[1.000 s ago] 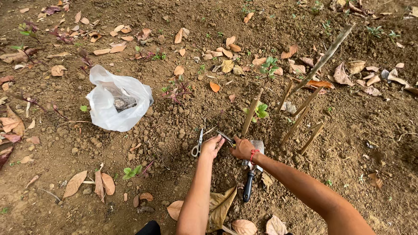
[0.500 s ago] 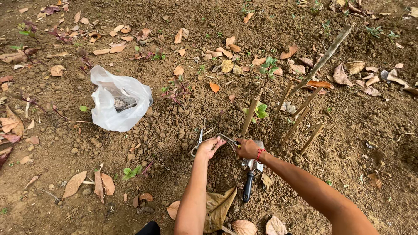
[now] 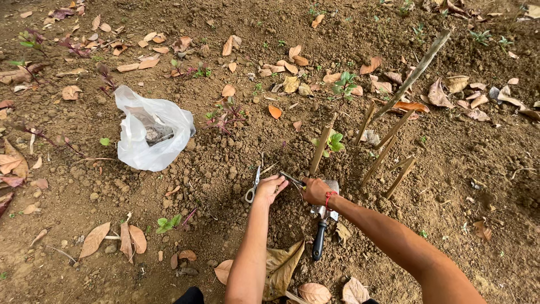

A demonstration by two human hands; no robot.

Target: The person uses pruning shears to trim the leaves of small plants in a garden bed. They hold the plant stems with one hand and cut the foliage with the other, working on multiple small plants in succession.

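Between both hands, pinched at each end, stretches a thin dark strip.

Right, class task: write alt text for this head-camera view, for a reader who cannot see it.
Two bare hands, left hand and right hand, hold a thin twig over brown soil, beside small metal scissors, a black-handled trowel, slanted wooden stakes and a white plastic bag.

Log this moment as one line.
left hand beside scissors | right hand grips thin stick | trowel lying on soil | white plastic bag at left
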